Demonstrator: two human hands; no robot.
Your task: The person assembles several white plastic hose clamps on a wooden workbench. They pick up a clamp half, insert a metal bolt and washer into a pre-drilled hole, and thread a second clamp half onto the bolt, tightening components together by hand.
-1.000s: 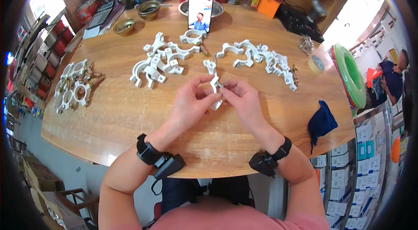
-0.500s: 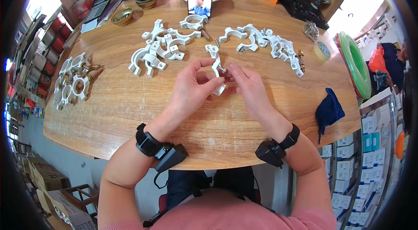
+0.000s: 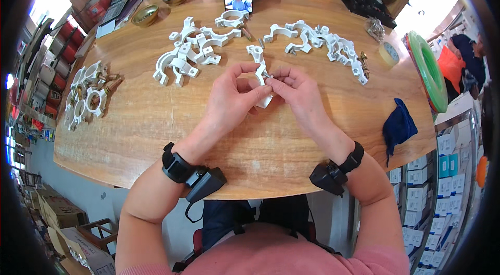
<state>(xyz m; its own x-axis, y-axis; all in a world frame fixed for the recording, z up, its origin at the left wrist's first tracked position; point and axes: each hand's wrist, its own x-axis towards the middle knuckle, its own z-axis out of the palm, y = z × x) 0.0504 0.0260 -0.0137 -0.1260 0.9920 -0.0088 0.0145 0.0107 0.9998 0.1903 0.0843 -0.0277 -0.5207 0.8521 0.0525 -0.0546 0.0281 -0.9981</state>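
Two hands, left hand [image 3: 233, 99] and right hand [image 3: 295, 93], fingers pinching one white clamp [image 3: 259, 61] together.

Head cam has tipped down & closer: surface [image 3: 130, 134] fills more of the view, far-edge clutter now cut off at top. Both hands have crept up toward the far side. Left hand [image 3: 232, 99] and right hand [image 3: 297, 93] have closed in tighter on the white clamp piece [image 3: 259, 61]; right fingertips now pinch a small bolt [image 3: 267, 74] against it.
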